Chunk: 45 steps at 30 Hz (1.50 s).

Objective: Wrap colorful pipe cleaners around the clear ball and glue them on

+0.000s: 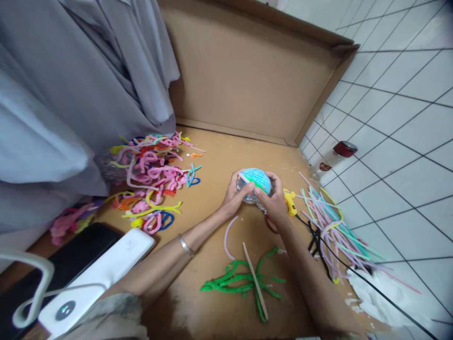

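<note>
A rounded blue and green craft piece (260, 178) with a clear, shiny underside is held between both hands above the table. My left hand (236, 192) grips its left side, thumb on the front near a pale strip. On the right side, my right hand (274, 196) is wrapped round it, its thumb near the green band. A yellow glue gun (290, 203) lies just right of my right hand, partly behind it. Below the hands are a curved lilac pipe cleaner (226, 238), green pipe cleaners (230, 282) and a wooden stick (255, 281) lying across them.
Tangled pink and multicoloured pipe cleaners (152, 165) are piled at left, beside a grey curtain (116, 71). A white power bank (102, 274) lies lower left. At right are straight pipe cleaners (329, 226), a red-lidded jar (331, 160) and black cable (375, 281). Cardboard (244, 71) stands behind.
</note>
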Motion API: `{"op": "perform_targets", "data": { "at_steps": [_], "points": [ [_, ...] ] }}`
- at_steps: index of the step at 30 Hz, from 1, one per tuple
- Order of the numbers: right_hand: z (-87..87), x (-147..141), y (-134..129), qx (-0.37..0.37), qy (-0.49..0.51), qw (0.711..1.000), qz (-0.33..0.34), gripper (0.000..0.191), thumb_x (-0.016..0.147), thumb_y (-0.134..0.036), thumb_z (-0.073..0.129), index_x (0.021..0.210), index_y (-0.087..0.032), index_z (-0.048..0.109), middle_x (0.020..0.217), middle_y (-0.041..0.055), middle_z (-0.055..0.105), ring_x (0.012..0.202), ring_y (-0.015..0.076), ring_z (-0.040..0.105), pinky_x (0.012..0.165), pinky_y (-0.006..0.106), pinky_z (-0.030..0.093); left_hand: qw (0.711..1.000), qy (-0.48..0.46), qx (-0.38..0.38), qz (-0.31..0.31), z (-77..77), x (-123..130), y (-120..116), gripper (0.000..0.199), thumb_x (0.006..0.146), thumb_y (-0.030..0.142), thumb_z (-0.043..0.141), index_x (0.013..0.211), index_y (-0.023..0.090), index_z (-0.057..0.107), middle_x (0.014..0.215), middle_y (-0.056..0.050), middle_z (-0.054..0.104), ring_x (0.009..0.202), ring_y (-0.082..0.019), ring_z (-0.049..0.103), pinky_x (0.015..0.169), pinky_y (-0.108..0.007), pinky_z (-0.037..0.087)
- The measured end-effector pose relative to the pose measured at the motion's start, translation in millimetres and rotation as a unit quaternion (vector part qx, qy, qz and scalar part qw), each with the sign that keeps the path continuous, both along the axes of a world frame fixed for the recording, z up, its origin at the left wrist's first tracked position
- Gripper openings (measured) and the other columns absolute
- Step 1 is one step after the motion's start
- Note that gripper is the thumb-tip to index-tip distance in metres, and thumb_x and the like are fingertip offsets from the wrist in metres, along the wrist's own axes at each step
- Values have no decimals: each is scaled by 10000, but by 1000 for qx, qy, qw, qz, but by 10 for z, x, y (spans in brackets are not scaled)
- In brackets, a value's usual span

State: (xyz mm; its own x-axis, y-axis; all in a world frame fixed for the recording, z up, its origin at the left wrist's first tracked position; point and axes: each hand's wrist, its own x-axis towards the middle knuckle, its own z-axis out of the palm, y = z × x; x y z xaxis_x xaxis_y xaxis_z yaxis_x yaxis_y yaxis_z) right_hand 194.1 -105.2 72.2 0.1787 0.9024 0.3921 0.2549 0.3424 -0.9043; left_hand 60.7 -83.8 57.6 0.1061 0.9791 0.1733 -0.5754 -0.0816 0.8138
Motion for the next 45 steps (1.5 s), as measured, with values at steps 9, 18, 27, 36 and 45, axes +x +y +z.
{"op": "perform_targets", "data": {
  "at_steps": [9, 18, 27, 36, 45],
  "points": [
    [-31, -3, 2, 75, 23, 996, 33, 609, 708, -466, 771, 1178, -257, 444, 1336, 138, 535, 1280, 281, 522, 1100, 506, 425, 999, -32, 0, -26, 118, -45, -18, 682, 539, 237, 903, 1164, 226, 629, 1169, -63, 655, 1195, -274, 559, 1042, -352, 425],
    [47, 14, -36, 77, 10, 996, 37, 629, 709, -520, 761, 1176, -261, 429, 1375, 147, 517, 1335, 281, 484, 1132, 510, 395, 998, -19, 37, -46, 83, -73, 2, 653, 626, 287, 873, 1235, 240, 640, 1294, -62, 626, 1235, -264, 561, 1090, -339, 402],
    [99, -9, -69, 79, 29, 995, 54, 667, 702, -576, 759, 1186, -260, 428, 1378, 153, 522, 1340, 285, 489, 1130, 512, 404, 998, -53, -10, -29, 126, -48, -11, 864, 491, 228, 923, 1279, 232, 568, 1331, -82, 590, 1307, -299, 516, 1092, -361, 416],
    [62, -4, -79, 79, 44, 994, 61, 647, 709, -528, 779, 1197, -250, 457, 1400, 150, 514, 1359, 282, 474, 1134, 491, 397, 999, -16, 9, -43, 54, -23, 55, 726, 531, 238, 907, 1186, 240, 595, 1163, -50, 652, 1088, -225, 607, 962, -315, 466],
    [-13, 534, 38, 29, -126, 973, -191, 471, 885, -585, 511, 1128, -190, 592, 1178, 144, 657, 1122, 269, 605, 1016, 489, 454, 987, 133, 65, 66, -95, -87, 106, 796, 508, 254, 903, 1224, 246, 553, 1264, -67, 594, 1250, -273, 534, 1075, -357, 422]
  ]
}}
